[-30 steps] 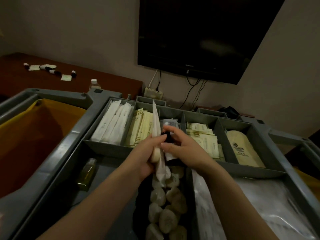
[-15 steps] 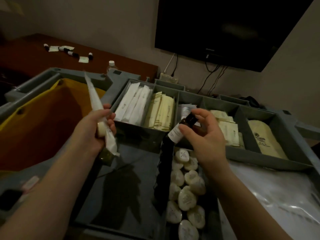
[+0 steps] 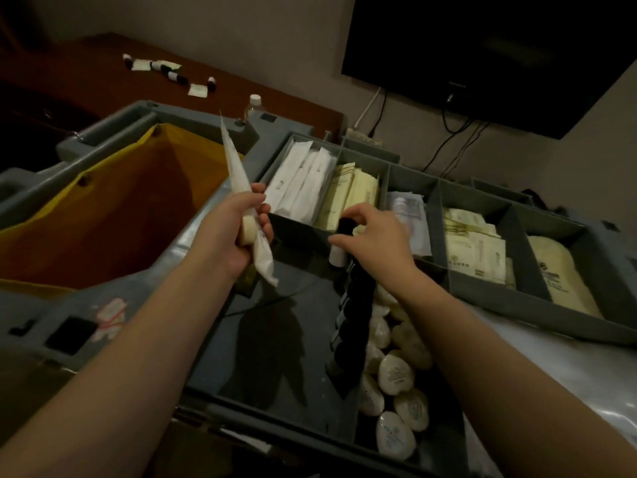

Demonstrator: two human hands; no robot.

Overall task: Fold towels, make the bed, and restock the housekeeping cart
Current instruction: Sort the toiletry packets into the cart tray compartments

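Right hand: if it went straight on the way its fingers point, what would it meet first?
Probably the row of dark bottles, just below the small dark bottle that the right hand pinches. Depth is unclear, but the gap looks small.

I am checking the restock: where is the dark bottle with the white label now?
Head view, centre: the right hand pinches the dark bottle by its cap at the far end of the row of bottles, near the divided tray.
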